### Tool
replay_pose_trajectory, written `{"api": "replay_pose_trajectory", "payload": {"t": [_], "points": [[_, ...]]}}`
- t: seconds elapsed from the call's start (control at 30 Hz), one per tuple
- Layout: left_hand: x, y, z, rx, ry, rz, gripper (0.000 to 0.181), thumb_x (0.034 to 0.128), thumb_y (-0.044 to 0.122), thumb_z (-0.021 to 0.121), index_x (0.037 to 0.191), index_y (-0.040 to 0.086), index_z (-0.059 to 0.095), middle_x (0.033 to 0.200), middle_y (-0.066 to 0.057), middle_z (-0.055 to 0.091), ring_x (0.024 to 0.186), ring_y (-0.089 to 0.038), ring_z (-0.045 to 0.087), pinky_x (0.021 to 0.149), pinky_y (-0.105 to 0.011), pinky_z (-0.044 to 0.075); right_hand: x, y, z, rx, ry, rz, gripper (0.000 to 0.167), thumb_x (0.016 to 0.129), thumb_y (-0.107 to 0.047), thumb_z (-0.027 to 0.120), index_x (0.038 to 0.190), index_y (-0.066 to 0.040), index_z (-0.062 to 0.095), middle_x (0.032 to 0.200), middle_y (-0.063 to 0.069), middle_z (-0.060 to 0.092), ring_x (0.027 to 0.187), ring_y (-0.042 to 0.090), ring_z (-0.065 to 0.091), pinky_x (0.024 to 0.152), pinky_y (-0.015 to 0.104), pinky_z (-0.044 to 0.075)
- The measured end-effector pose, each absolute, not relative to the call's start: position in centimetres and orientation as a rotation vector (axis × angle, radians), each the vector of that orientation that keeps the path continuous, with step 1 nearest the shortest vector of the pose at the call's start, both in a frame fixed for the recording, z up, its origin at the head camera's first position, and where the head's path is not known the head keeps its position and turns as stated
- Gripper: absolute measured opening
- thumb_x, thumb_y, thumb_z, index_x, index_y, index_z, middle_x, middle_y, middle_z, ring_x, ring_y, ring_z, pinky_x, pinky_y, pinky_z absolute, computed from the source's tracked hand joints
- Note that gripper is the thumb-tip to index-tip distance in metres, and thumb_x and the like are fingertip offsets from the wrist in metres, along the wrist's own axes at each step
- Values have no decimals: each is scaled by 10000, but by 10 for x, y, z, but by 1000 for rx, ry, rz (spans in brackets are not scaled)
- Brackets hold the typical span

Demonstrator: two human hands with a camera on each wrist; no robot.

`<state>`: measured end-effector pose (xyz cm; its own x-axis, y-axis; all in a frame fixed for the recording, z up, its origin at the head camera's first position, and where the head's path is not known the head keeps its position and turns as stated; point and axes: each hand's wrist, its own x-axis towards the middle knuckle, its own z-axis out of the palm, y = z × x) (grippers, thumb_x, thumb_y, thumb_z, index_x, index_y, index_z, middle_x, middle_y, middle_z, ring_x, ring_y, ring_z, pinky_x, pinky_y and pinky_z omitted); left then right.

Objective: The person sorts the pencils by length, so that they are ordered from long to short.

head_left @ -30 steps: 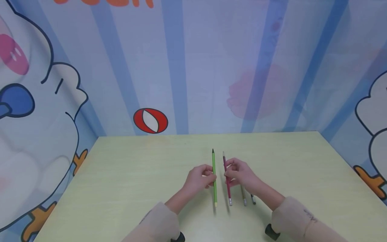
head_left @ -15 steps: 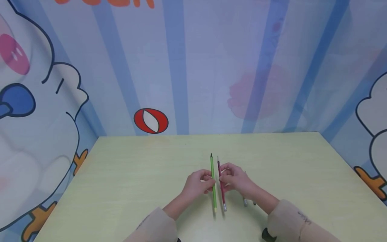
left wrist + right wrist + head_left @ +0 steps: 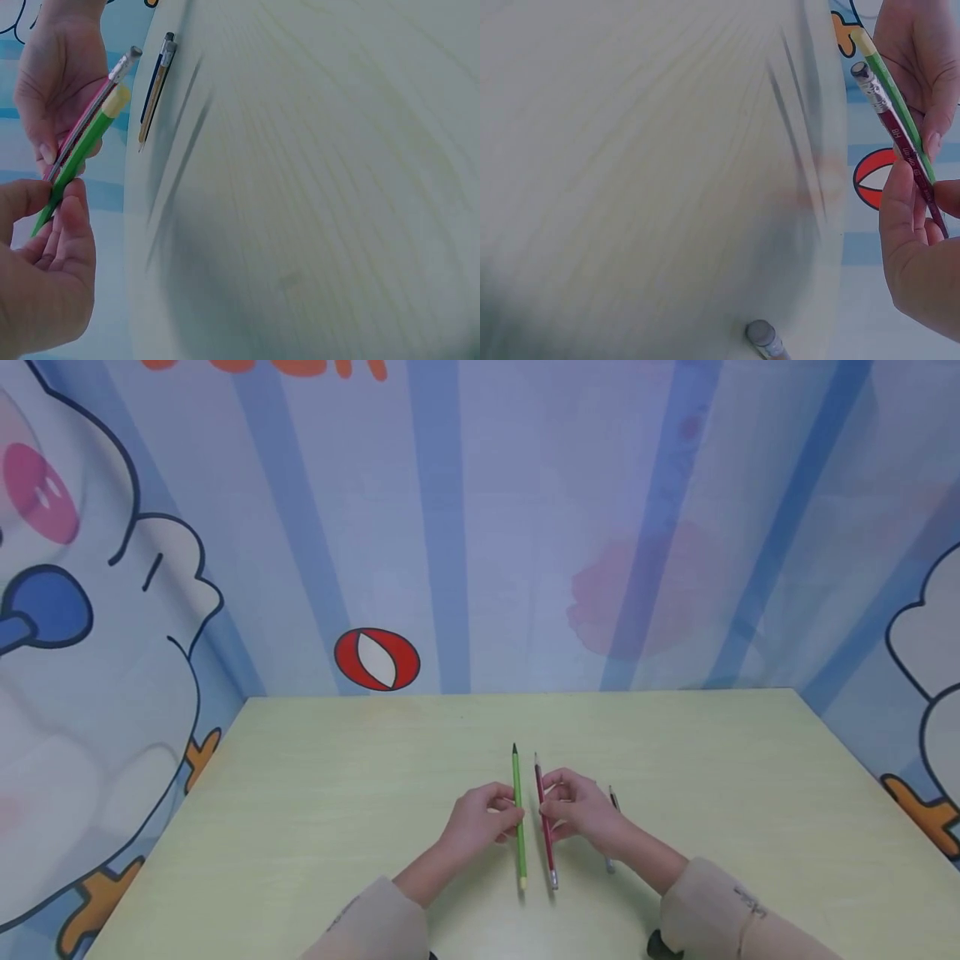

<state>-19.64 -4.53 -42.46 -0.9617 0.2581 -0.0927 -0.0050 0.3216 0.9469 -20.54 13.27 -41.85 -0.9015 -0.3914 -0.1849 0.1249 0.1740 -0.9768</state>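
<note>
Shift: against a second ago, the green pencil (image 3: 522, 852) and maroon pencil (image 3: 550, 853) sit lower and further left in the head view, gap narrower.
Upshot: I judge both are in use together, near but apart, neither laid down.
Left hand (image 3: 480, 818): pinches the green pencil mid-shaft, lower centre of the frame; blunt pale-yellow end.
Right hand (image 3: 585, 812): pinches the maroon pencil just right of it; silver ferrule (image 3: 874, 96), round grey eraser (image 3: 860, 70).
Resting: wood-toned pencil (image 3: 155, 97) and dark pencil (image 3: 156, 73), upper left of the left wrist view.
Counter (image 3: 337, 793): pale, faintly streaked grain.

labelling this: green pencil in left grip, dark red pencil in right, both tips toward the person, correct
Only the direction is wrong: in the head view, the tips of the green pencil and dark red pencil point away from the person.
</note>
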Motion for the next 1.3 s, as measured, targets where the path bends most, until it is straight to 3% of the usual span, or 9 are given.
{"api": "replay_pose_trajectory", "payload": {"t": [0.33,0.63,0.93,1.17,1.3], "points": [[-216,-81,-419,160,2429,1653,306,836,103,566,1099,-51,539,883,-114,599,636,-91,578,607,-251,509,-205,131,-424,-249,2063,-1776,343,835,-22,529,1131,80,388,746,17,530,613,137,562,584,313,519],[-240,-117,-411,-73,2543,1550,313,838,129,579,1127,11,576,894,-100,634,662,-126,564,627,-237,502,-204,130,-426,-276,2054,-1760,349,845,-35,525,1143,86,389,756,20,538,638,134,564,593,311,520],[-253,-143,-420,-177,2673,1408,286,820,122,596,1084,15,614,833,-87,643,636,-107,546,588,-208,467,-204,128,-427,-254,2058,-1756,350,839,-20,523,1147,86,396,763,21,539,634,131,560,590,306,518],[-255,-152,-429,-205,2754,1264,291,807,120,608,1073,4,620,900,-107,649,622,-92,550,572,-203,463,-204,126,-428,-241,2067,-1750,348,833,-13,527,1146,84,409,770,29,549,640,133,571,590,302,517],[-257,-157,-436,-173,2813,1188,256,796,120,611,1021,1,642,787,-80,653,587,-81,536,547,-196,441,-204,126,-429,-242,2064,-1753,343,831,-7,524,1138,90,407,764,22,548,641,128,570,589,296,516]]}}
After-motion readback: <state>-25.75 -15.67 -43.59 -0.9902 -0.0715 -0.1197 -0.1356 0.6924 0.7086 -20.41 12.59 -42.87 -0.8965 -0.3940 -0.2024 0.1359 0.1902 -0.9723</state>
